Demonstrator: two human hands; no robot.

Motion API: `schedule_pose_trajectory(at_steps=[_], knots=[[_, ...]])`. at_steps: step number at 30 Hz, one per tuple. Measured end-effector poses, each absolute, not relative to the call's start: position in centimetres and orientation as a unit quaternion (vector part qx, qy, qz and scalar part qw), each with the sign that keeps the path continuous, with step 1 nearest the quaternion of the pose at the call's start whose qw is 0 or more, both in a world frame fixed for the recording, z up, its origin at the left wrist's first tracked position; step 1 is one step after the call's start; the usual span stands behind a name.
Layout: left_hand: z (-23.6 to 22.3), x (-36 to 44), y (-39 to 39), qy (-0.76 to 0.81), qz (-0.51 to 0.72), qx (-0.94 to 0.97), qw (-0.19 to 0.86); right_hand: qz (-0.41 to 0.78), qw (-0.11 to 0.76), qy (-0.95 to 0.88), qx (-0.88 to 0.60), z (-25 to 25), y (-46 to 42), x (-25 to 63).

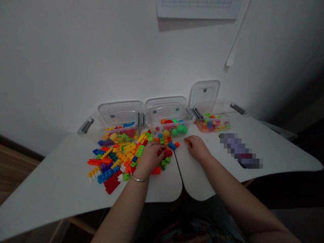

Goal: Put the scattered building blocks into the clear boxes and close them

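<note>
Neither hand shows a clear grasp. The left hand, a thin silver bangle on its wrist, is curled down over a loose heap of multicoloured plastic building bricks, and the palm hides whether it closes on a brick. The right hand lies palm-down on the curved white tabletop, bent, with its fingertips touching a small orange brick; whether that brick is pinched cannot be told.

Nearest the person, at the front of the heap, sit a dark red stacked block and a blue studded brick. Just beside the left hand lie a red brick and a small green brick. A long orange brick marks the heap's far left edge, and a blue brick lies at its far right, between the hands.

Farther off, three clear plastic boxes stand against the wall, their lids raised. The left box holds bricks, the middle box holds green, red, orange and yellow balls, and the right box holds small coloured pieces. A pixelated object on the tabletop is too blurred to name. A white sheet hangs on the white wall.
</note>
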State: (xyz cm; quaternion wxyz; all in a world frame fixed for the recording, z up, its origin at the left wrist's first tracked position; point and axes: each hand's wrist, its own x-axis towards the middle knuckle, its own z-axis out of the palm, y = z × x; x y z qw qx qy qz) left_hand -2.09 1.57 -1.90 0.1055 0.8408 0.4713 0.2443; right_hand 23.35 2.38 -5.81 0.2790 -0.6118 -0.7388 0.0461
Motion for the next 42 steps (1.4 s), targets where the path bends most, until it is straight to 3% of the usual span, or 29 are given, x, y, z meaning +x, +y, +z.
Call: schedule_pose_trajectory(at_steps=[11,23,30,36,42], knots=[[-2.2,-2.2,1.7,0.466,0.257,0.84,0.109,0.107,0.345,-0.751,-0.553,-5.5,2.2,22.3],[-2.2,-2.2,1.6,0.471,0.246,0.84,0.107,-0.002,0.626,-0.558,-0.545,0.1,4.0,27.7],[-2.1,-2.1,1.7,0.468,0.249,0.841,0.11,-0.053,0.583,-0.504,-0.635,4.4,7.6,32.3],[-2.3,-2.1,1.7,0.466,0.254,0.841,0.106,-0.03,0.496,-0.507,-0.704,3.9,9.1,33.0],[-2.2,-2.1,1.7,0.469,0.25,0.84,0.107,-0.106,0.436,-0.597,-0.665,3.4,8.6,32.6]])
